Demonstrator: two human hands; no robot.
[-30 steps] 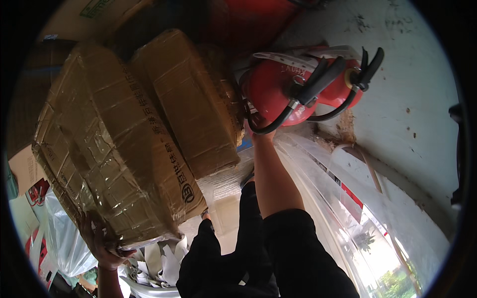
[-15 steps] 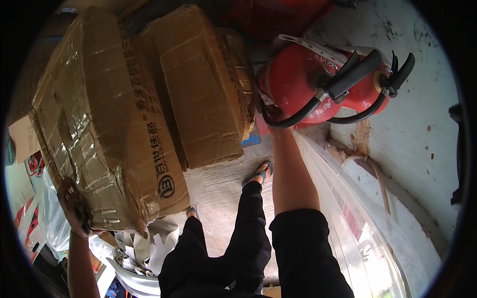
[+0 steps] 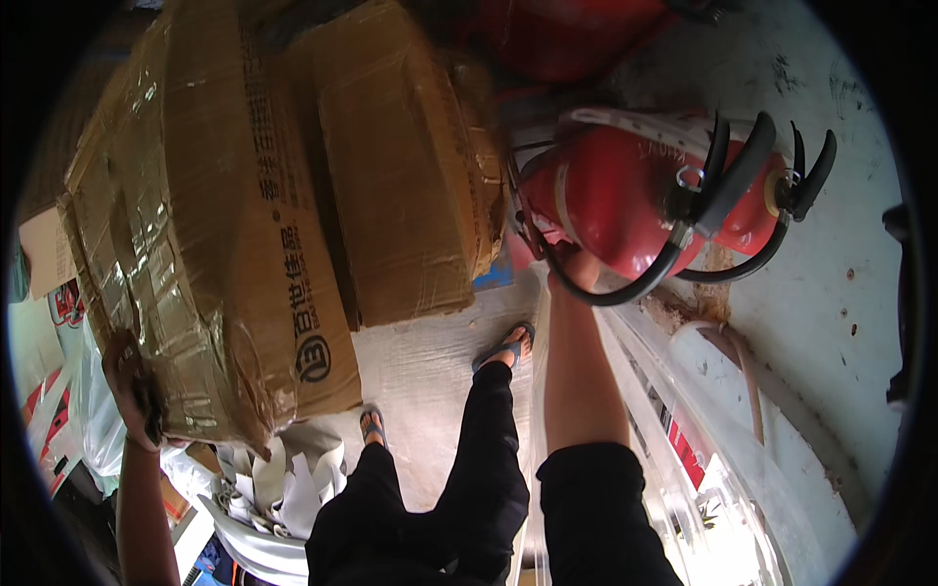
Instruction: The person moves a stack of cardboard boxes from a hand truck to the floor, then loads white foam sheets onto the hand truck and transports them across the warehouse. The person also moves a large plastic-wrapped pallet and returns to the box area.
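A large taped brown cardboard box (image 3: 283, 361) fills the left side. My left hand (image 3: 132, 391) is closed on its near left edge, with the palm against the cardboard. On the right, a red fire extinguisher (image 3: 611, 200) with black levers and a curved black hose leans toward the wall. My right hand (image 3: 575, 266) reaches behind the hose and grips the extinguisher low on its near side. Its fingers are partly hidden by the hose and body. A second red fire extinguisher (image 3: 750, 232) stands just behind, close to the wall.
Another taped box (image 3: 391, 195) stands right of the large one. A white tub (image 3: 256, 552) holding rolled pale hoses (image 3: 293, 479) is near my left leg. Clear plastic sheeting (image 3: 674, 391) hangs beside my right arm. A white wall (image 3: 821, 264) bounds the right.
My right hand and the near fire extinguisher have shifted right and nearer to me, and its levers show wider apart. My left hand stays on the large box.
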